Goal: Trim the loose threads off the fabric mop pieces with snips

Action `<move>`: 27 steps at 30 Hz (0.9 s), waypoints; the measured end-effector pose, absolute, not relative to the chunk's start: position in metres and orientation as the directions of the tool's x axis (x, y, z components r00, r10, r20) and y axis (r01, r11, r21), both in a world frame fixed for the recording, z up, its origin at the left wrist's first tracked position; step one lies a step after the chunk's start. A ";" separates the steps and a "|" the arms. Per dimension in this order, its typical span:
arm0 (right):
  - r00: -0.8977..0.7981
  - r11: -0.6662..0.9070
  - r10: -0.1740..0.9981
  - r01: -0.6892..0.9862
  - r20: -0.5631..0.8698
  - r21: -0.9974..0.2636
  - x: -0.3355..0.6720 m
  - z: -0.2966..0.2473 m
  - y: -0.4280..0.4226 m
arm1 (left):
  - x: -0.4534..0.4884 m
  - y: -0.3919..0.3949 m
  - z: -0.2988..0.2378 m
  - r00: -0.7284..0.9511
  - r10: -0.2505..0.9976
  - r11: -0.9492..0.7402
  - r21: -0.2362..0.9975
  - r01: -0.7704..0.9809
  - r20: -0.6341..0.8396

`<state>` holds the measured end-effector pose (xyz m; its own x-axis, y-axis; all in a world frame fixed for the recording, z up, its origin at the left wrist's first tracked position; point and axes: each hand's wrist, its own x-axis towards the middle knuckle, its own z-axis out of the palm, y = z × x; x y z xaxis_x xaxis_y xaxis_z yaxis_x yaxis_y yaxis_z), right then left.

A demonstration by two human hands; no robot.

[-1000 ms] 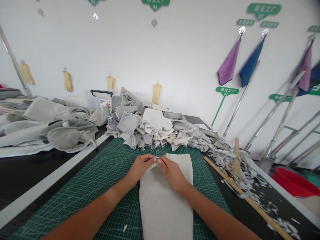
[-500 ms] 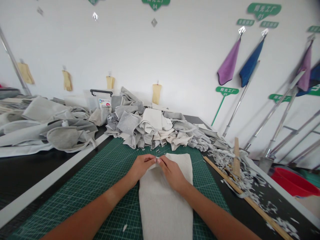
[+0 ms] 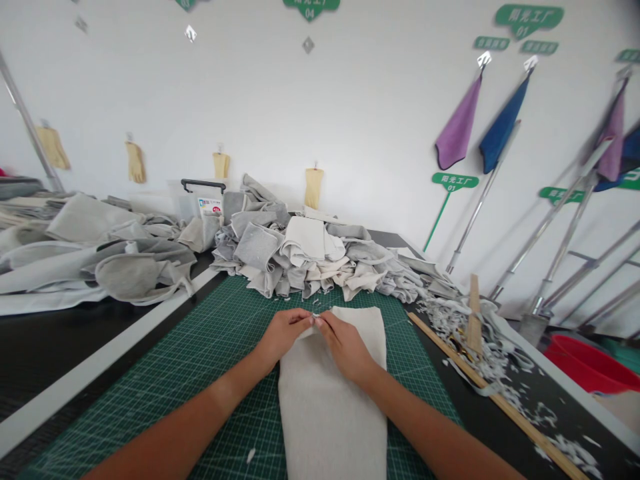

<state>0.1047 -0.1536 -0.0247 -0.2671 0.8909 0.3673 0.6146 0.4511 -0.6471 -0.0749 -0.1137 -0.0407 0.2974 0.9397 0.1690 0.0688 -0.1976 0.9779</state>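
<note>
Green cutting mat point(image 3: 227, 327) | left hand point(image 3: 283, 337), right hand point(image 3: 345, 347) pinching top edge of pale cloth point(image 3: 333, 407)

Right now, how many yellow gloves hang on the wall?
4, left to right: first glove, second, third, fourth, in a row along the wall; others may be hidden.

left hand point(image 3: 283, 337), right hand point(image 3: 346, 348) | pinching pale fabric panel point(image 3: 333, 417) | cutting mat point(image 3: 235, 320)

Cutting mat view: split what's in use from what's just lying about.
In use: left hand and right hand, pinching the off-white fabric piece; green cutting mat beneath it.
Lying about: grey and cream fabric pile; wooden strip; white offcuts; red basin.
</note>
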 end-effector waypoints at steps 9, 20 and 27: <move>-0.259 0.440 0.897 0.607 0.359 -0.662 0.105 -0.025 -0.151 | -0.075 -0.113 -0.043 0.297 0.936 -0.220 0.973 0.076 0.188; -0.264 0.442 0.896 0.613 0.358 -0.655 0.106 -0.026 -0.151 | -0.075 -0.111 -0.046 0.314 0.927 -0.241 0.968 0.077 0.206; -0.232 0.423 0.905 0.587 0.357 -0.691 0.105 -0.027 -0.149 | -0.074 -0.110 -0.048 0.313 0.930 -0.223 0.973 0.067 0.192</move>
